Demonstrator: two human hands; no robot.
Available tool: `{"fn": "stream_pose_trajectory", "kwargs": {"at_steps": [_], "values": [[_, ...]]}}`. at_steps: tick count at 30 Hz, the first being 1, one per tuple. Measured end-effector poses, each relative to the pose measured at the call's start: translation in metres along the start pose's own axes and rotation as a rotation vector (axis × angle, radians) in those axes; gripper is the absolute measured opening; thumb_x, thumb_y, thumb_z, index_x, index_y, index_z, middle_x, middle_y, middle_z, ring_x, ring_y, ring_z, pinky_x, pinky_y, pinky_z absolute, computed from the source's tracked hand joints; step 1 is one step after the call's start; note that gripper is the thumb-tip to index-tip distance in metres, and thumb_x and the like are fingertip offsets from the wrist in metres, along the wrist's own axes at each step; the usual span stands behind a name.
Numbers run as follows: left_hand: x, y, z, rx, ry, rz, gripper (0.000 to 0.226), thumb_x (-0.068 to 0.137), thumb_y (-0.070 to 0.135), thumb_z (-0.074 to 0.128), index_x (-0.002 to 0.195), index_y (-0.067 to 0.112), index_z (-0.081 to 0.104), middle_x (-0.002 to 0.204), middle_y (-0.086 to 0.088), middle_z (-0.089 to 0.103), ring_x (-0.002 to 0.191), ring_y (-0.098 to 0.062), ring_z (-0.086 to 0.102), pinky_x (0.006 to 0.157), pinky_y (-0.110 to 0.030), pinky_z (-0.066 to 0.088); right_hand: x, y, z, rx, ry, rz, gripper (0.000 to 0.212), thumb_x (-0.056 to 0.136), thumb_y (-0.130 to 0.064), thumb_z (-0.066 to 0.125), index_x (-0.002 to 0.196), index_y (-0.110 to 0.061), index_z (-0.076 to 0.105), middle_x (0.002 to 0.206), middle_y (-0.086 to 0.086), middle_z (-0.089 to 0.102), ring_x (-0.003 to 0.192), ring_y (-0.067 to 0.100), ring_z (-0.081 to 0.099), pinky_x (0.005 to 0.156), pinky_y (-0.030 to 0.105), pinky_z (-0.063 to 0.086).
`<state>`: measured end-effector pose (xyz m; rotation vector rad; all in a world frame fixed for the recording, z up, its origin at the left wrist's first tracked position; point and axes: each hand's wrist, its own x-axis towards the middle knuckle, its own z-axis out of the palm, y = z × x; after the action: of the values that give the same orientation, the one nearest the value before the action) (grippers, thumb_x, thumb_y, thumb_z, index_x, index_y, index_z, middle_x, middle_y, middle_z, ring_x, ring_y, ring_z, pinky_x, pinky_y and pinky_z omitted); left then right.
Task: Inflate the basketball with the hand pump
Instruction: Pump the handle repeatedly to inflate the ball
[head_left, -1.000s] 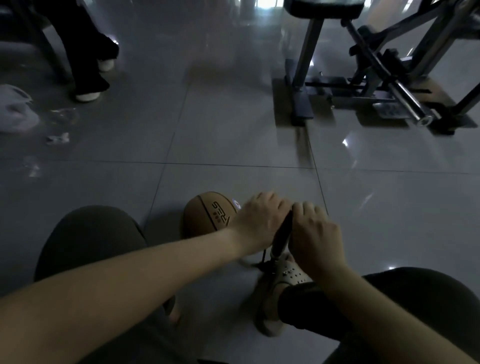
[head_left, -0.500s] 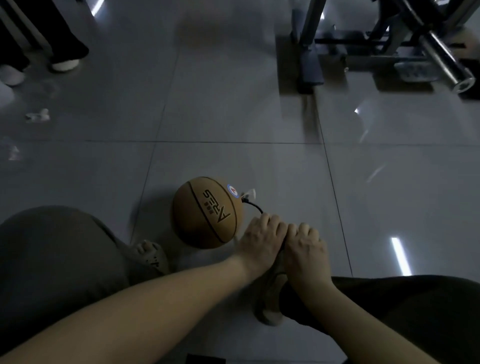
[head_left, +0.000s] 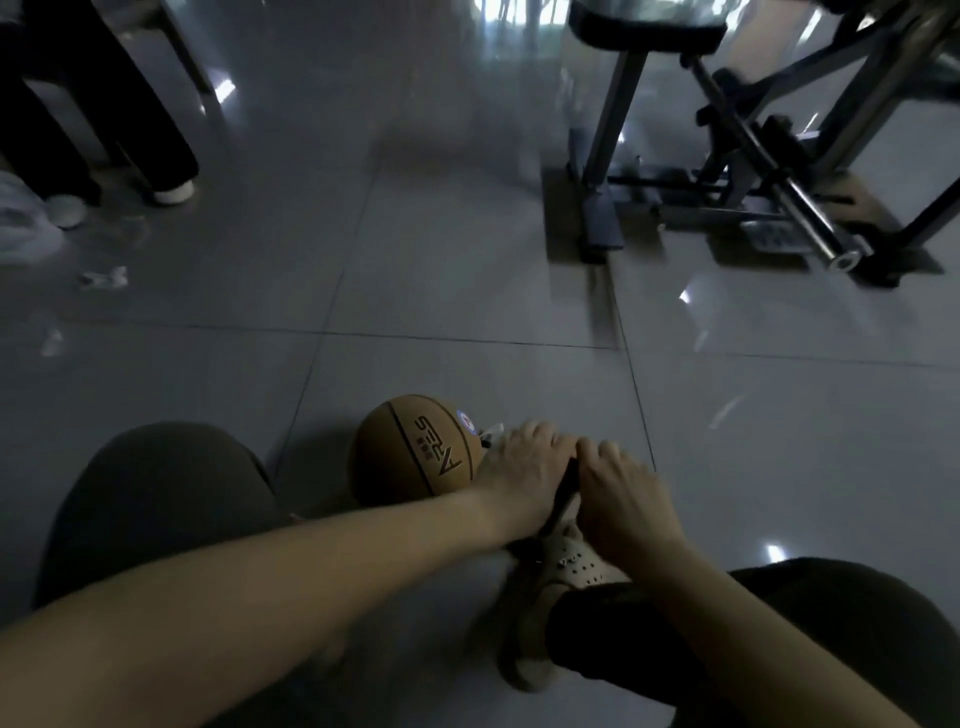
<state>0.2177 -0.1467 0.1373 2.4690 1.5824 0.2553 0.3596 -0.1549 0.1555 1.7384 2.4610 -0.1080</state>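
As left hand (head_left: 524, 467), right hand (head_left: 618, 499) grip slim pump (head_left: 567, 488), basketball (head_left: 410, 452) round

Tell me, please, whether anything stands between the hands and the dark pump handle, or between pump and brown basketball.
Nothing visible does. The left hand and the right hand grip the dark pump handle, and the brown round basketball lies just beyond the left hand; their connection is hidden behind it.

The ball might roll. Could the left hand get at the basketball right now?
Probably yes: the left hand holds the pump right beside the basketball, with nothing between them, but it must let go first.
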Motion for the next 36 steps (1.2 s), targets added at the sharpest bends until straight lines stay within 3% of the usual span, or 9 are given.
{"fn": "stream_pose_trajectory", "kwargs": {"at_steps": [4,6,9,11,16,23,29,33,36], "values": [[0.008,-0.002,-0.065,0.001,0.138,0.037,0.015,0.087,0.016,0.050,0.102,0.014,0.051,0.100,-0.007,0.052,0.089,-0.024,0.048,0.070,-0.031,0.032,0.000,-0.002,-0.044,0.009,0.344,-0.016,0.009,0.091,-0.026,0.047,0.096,-0.019,0.044,0.084,-0.002,0.045,0.068,0.016,0.045,0.060,0.029,0.039],[0.005,-0.006,-0.061,0.043,0.160,0.093,0.017,0.087,0.019,0.038,0.098,0.014,0.050,0.096,-0.006,0.051,0.084,-0.022,0.045,0.068,-0.031,0.032,-0.004,-0.009,-0.042,0.003,0.393,0.006,0.011,0.089,-0.027,0.053,0.093,-0.018,0.047,0.080,0.000,0.044,0.065,0.016,0.042,0.057,0.030,0.039],[-0.004,-0.007,-0.017,0.189,0.097,0.133,0.034,0.080,0.022,0.018,0.093,0.016,0.049,0.091,-0.007,0.051,0.080,-0.025,0.045,0.069,-0.038,0.040,-0.016,-0.024,-0.013,0.022,0.299,0.064,0.027,0.071,-0.019,0.073,0.086,-0.016,0.052,0.076,0.006,0.048,0.061,0.021,0.043,0.051,0.034,0.038],[-0.004,-0.003,0.012,0.228,0.074,0.068,0.025,0.081,0.021,0.023,0.090,0.017,0.047,0.088,-0.009,0.051,0.078,-0.028,0.047,0.067,-0.043,0.041,-0.016,-0.022,0.009,0.035,0.223,0.103,0.027,0.066,-0.019,0.073,0.084,-0.016,0.053,0.076,0.007,0.049,0.062,0.023,0.043,0.051,0.033,0.035],[0.021,0.005,0.045,0.218,0.139,0.031,0.006,0.081,0.023,0.039,0.087,0.020,0.040,0.082,-0.006,0.052,0.075,-0.026,0.049,0.061,-0.039,0.041,0.004,0.002,0.035,0.061,0.110,0.155,0.010,0.093,-0.022,0.045,0.101,-0.018,0.050,0.095,0.007,0.052,0.080,0.024,0.048,0.065,0.035,0.044],[0.013,-0.021,0.095,0.192,0.064,-0.054,0.013,0.083,0.022,0.034,0.092,0.020,0.043,0.089,-0.007,0.053,0.081,-0.027,0.054,0.067,-0.041,0.051,0.027,-0.004,0.074,0.191,-0.043,0.104,0.004,0.086,-0.023,0.058,0.086,-0.020,0.054,0.082,0.005,0.054,0.069,0.023,0.051,0.055,0.033,0.033],[0.005,-0.015,0.115,0.245,-0.027,-0.057,0.019,0.081,0.016,0.031,0.096,0.020,0.042,0.088,-0.005,0.051,0.076,-0.022,0.049,0.062,-0.036,0.046,0.023,0.005,0.083,0.172,-0.182,0.054,0.021,0.101,-0.024,0.035,0.116,-0.015,0.046,0.116,0.010,0.050,0.102,0.028,0.050,0.076,0.035,0.036],[0.005,-0.015,0.096,0.213,-0.181,-0.033,0.019,0.089,0.021,0.045,0.108,0.021,0.047,0.103,-0.005,0.052,0.094,-0.025,0.050,0.079,-0.038,0.044,0.013,0.004,0.070,0.176,-0.270,0.037,0.027,0.099,-0.025,0.044,0.122,-0.012,0.044,0.121,0.012,0.049,0.108,0.029,0.051,0.086,0.037,0.046],[0.007,-0.009,0.061,0.207,-0.225,0.030,0.028,0.091,0.021,0.037,0.118,0.019,0.046,0.114,-0.005,0.050,0.109,-0.027,0.048,0.095,-0.041,0.041,0.003,0.004,0.037,0.200,-0.262,0.026,0.030,0.100,-0.021,0.045,0.127,-0.009,0.044,0.125,0.011,0.048,0.114,0.029,0.051,0.089,0.036,0.045]]}}
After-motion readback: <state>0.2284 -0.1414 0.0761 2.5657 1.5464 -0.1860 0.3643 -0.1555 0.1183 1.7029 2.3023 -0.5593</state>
